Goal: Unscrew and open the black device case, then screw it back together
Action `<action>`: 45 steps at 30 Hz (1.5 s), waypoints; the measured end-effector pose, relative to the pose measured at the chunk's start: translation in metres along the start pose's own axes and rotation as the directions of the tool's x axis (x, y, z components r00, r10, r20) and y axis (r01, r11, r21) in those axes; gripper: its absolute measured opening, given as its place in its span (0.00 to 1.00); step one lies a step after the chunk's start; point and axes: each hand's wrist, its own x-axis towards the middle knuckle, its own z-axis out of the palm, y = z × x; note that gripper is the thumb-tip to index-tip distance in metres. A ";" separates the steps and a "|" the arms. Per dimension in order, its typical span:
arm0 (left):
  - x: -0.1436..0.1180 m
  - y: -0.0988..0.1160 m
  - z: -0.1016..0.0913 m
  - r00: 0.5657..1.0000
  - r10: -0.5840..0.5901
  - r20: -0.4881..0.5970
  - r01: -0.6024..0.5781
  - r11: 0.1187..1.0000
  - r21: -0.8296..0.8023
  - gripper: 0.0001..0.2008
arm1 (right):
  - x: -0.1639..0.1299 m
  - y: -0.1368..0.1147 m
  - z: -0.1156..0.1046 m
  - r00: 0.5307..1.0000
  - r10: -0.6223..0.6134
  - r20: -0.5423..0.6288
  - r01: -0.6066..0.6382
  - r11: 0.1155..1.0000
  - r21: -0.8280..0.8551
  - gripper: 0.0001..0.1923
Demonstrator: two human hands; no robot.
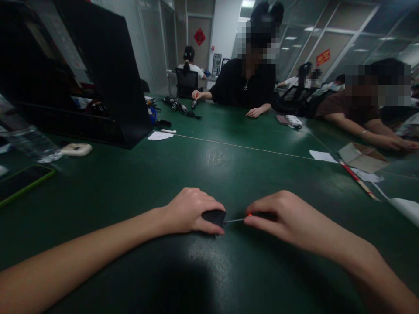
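On the green table, my left hand (193, 211) is wrapped round a small black casing (214, 216), shaped like a computer mouse, with the thumb and a finger along its two sides. Most of the casing is hidden under the palm. My right hand (278, 216) pinches a small screwdriver by its orange handle (250, 215), which is largely covered by the fingers. Its thin metal shaft (235, 220) points left, and the tip meets the right end of the black casing.
A large black panel (108, 74) stands at the left. Near it are a plastic bottle (29, 135), a white case (77, 149) and a green-edged phone (26, 183). Cables (176, 104) lie across the table by a seated person (245, 83). An open cardboard box (363, 157) sits at right.
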 end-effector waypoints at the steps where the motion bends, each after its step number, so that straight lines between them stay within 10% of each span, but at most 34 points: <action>1: 0.000 0.000 0.000 1.000 0.002 -0.004 -0.002 1.000 -0.001 0.26 | 0.002 0.006 0.002 0.999 0.023 0.023 -0.024 0.999 0.046 0.16; 9: -0.002 0.000 0.001 0.999 0.004 -0.034 -0.005 1.000 -0.014 0.28 | 0.008 0.034 0.028 0.985 0.103 0.138 -0.120 0.985 0.122 0.26; 15: -0.004 -0.004 0.007 0.992 0.018 -0.127 -0.028 0.997 -0.078 0.28 | 0.022 0.033 0.056 0.990 -0.097 -0.105 0.090 0.993 -0.071 0.26; 20: -0.015 -0.016 0.001 0.990 0.050 -0.134 -0.081 0.969 -0.234 0.27 | 0.023 0.042 0.068 0.863 -0.341 -0.372 0.155 0.880 -0.449 0.21; 28: -0.027 -0.027 -0.006 0.983 -0.161 -0.082 0.117 0.912 -0.393 0.24 | 0.027 0.039 0.083 0.779 -0.457 -0.429 0.152 0.802 -0.578 0.13; 35: -0.024 -0.024 -0.001 0.981 -0.178 -0.083 0.130 0.906 -0.403 0.25 | 0.028 0.036 0.078 0.876 -0.352 -0.331 0.227 0.905 -0.361 0.17; 41: -0.023 -0.021 -0.002 0.986 -0.150 -0.078 0.104 0.902 -0.418 0.25 | 0.021 0.044 0.072 0.720 -0.567 -0.400 0.210 0.727 -0.654 0.11; 45: -0.023 -0.021 -0.002 0.988 -0.136 -0.075 0.091 0.901 -0.425 0.25 | 0.022 0.046 0.073 0.706 -0.583 -0.403 0.208 0.714 -0.668 0.09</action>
